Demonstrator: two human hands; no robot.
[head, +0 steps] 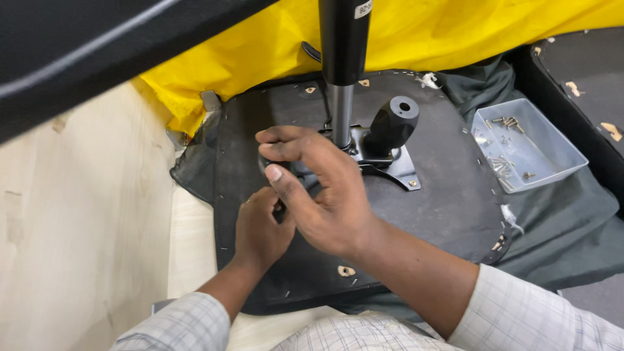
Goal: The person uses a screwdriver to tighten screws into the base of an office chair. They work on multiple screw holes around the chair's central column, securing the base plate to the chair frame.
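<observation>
left hand [260, 231] — fingers curled, knuckles up | right hand [318, 188] — crossed above it, fingers bent

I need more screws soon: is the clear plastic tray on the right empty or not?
Not empty. The clear tray holds scattered screws, only thinly covering its bottom.

Pale wooden boards [78, 214] fill the left side, lit evenly. A bright yellow sheet [455, 32] is bunched across the top. Dark green cloth [572, 227] spreads to the right, and a black panel [65, 52] crosses the upper left corner.
</observation>
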